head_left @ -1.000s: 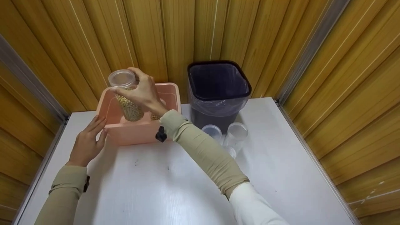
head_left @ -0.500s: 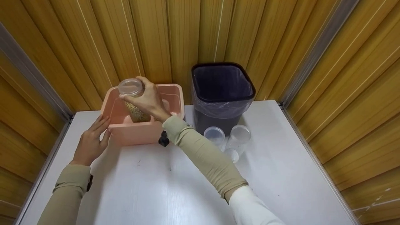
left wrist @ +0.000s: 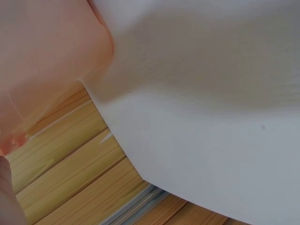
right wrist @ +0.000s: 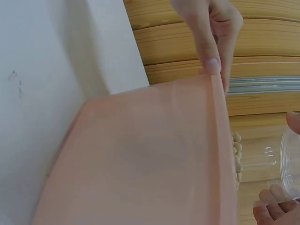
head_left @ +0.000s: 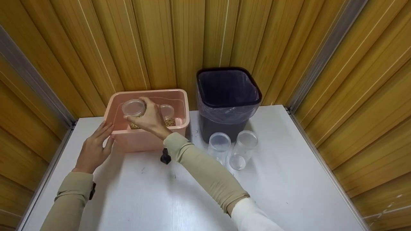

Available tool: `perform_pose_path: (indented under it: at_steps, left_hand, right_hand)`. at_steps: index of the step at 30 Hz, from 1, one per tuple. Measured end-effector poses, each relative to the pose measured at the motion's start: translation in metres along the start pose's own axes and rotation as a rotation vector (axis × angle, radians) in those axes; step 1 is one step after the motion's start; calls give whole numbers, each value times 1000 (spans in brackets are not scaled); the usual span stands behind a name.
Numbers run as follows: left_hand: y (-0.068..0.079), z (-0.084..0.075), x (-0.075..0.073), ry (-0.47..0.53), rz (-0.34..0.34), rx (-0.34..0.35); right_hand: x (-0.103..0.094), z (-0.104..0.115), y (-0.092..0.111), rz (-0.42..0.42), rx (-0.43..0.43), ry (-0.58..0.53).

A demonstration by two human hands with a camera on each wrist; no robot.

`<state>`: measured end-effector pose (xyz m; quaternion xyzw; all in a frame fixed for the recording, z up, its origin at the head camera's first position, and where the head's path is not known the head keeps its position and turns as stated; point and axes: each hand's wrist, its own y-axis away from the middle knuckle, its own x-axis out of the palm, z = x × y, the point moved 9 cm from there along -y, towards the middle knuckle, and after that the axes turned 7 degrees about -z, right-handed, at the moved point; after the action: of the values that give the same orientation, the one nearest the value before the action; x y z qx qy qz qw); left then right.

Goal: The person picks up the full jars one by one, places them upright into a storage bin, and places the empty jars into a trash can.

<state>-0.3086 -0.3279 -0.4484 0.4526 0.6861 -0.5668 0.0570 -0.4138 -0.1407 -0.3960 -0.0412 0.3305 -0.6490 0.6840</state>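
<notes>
My right hand (head_left: pixel 149 117) grips the top of a clear plastic jar (head_left: pixel 133 107), partly filled with yellowish beans. This jar is inside the pink bin (head_left: pixel 138 141), its lower part hidden by the front wall. In the right wrist view, the jar (right wrist: pixel 260 154) shows beans (right wrist: pixel 238 157) just above the bin's rim, with my right fingers around its upper end. My left hand (head_left: pixel 94 149) pinches the bin's left front corner, thumb outside the rim. Another clear jar (head_left: pixel 168 115) with brownish beans stands in the bin's right part.
Right of the pink bin stands a dark trash can (head_left: pixel 221 128) lined with a clear bag. Two clear, empty-looking jars (head_left: pixel 220 142) stand before it on the white table (head_left: pixel 289 179). Wood-patterned panels (head_left: pixel 186 41) enclose the back and sides.
My right hand has lowered the jar from above the bin down into it. The second jar in the bin has come into clearer view. My left hand stays on the bin's corner.
</notes>
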Motion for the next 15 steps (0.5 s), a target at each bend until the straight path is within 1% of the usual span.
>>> perform_pose_path:
  at_steps: [5, 9, 15]
  left_hand:
    - [2, -1, 2, 12, 0, 1]
    - [3, -1, 3, 7, 5, -1]
    - [1, 2, 0, 9, 9, -10]
  right_hand:
    - [9, -12, 10, 17, 21, 17]
    - [14, -18, 15, 41, 28, 86]
    - [17, -20, 16, 63, 26, 159]
